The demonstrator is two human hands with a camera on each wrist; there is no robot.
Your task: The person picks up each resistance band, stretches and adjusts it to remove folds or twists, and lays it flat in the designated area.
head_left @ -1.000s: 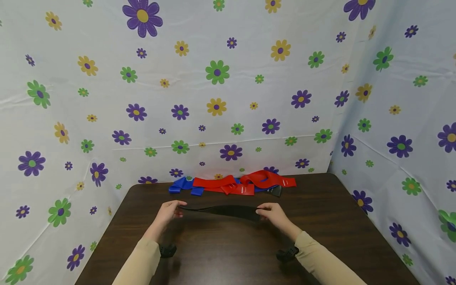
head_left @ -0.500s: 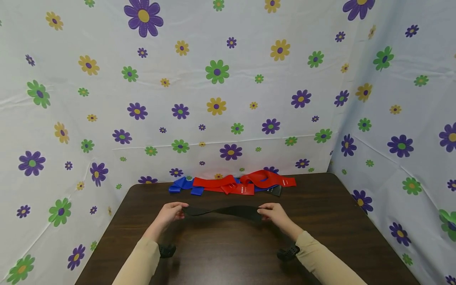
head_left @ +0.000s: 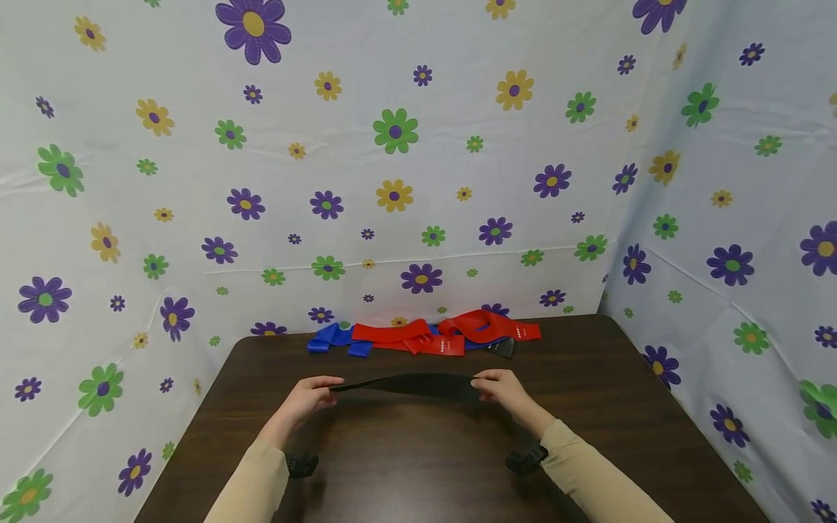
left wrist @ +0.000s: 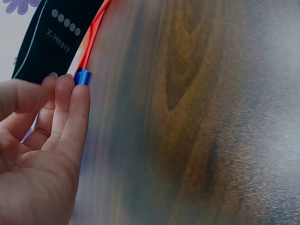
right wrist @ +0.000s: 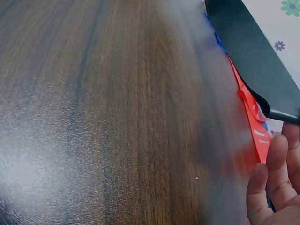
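Observation:
A black resistance band (head_left: pixel 418 384) stretches sideways above the table between my two hands in the head view. My left hand (head_left: pixel 306 401) pinches its left end between thumb and fingers, and that end appears thin, nearly edge-on. At the other end, my right hand (head_left: pixel 505 391) pinches the broader, flatter part. White "X-Heavy" print and a row of dots show on the band (left wrist: pixel 58 35) in the left wrist view, just beyond the left fingertips. The right wrist view has the band (right wrist: pixel 255 56) with a curled lower edge, above the fingers of my right hand (right wrist: pixel 277 180).
Along the back of the dark wooden table (head_left: pixel 392 457) lie red bands (head_left: pixel 392 334), blue bands (head_left: pixel 335 336) and a dark band end (head_left: pixel 502 348), overlapping one another. A flower-printed white cloth (head_left: pixel 353 160) hangs right behind the table and on both sides.
Half a second ago the band's left part was twisted with its face showing; now it is turned nearly edge-on, as it was earlier. Both hands keep their hold, and the head view has shifted slightly.

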